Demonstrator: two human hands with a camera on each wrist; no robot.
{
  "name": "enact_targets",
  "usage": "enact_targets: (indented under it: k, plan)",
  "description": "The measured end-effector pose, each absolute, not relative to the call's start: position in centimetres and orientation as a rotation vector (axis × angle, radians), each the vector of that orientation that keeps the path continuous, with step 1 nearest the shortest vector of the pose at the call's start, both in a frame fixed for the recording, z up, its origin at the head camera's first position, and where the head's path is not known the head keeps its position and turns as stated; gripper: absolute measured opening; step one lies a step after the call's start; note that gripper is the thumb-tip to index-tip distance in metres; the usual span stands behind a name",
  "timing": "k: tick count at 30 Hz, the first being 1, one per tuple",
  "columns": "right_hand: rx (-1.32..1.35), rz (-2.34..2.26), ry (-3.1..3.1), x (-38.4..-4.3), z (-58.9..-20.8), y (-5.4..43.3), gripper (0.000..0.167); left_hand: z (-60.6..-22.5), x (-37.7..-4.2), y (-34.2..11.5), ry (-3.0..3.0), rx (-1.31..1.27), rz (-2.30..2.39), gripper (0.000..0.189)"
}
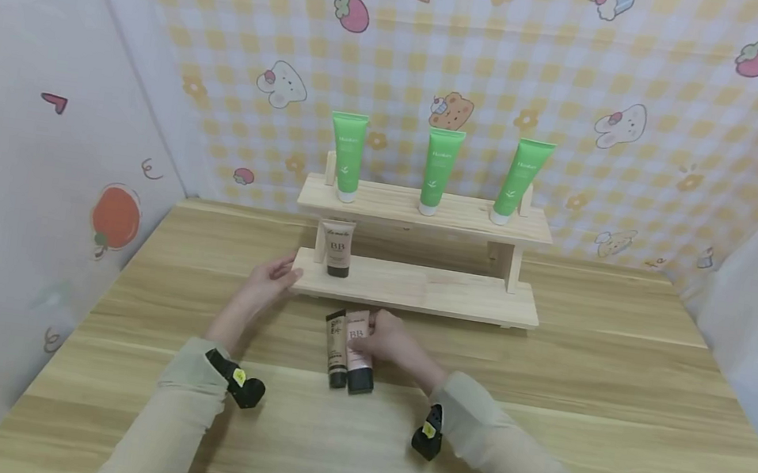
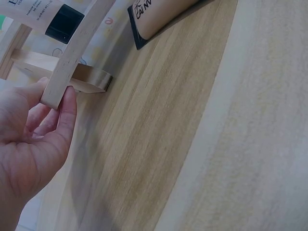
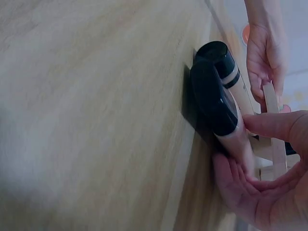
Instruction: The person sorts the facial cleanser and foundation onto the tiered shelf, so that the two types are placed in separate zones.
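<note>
My left hand [image 1: 270,278] pinches the left end of the wooden rack's lower shelf [image 1: 415,288], thumb above and fingers beneath in the left wrist view. In front of the rack, my right hand [image 1: 392,340] grips a pink BB cream tube [image 1: 358,331] with a black cap, thumb on its near face. Right beside it on the left lies a tan tube [image 1: 336,347] with a black cap and black end, its cap towards me. Another BB cream tube [image 1: 339,250] stands on its cap at the left of the lower shelf.
Three green tubes [image 1: 439,171] stand on white caps along the rack's upper shelf [image 1: 391,202], the right one leaning. The rack sits towards the back of the wood-grain table [image 1: 580,455]. Behind it hangs a yellow checked cloth [image 1: 388,54]; white printed cloth [image 1: 14,164] covers the left side.
</note>
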State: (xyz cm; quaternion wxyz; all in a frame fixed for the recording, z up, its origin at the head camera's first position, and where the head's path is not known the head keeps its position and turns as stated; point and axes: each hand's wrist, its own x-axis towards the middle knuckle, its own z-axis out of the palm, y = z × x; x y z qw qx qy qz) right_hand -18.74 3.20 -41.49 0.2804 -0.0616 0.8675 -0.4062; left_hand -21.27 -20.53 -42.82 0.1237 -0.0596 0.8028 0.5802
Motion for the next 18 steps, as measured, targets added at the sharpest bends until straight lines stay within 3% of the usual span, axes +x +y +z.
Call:
enact_targets:
  k: [4, 18]
  plan:
    - [-0.17, -1.121, 2.257, -18.9, -41.8, 2.9, 0.018, -42.8, -21.3, -20.5, 2.327, -0.174, 1.72, 0.06]
    - [-0.107, -1.12, 2.225, -19.5, -41.9, 4.1, 0.036, -42.8, -21.2, -20.3, 2.27, -0.181, 1.786, 0.06]
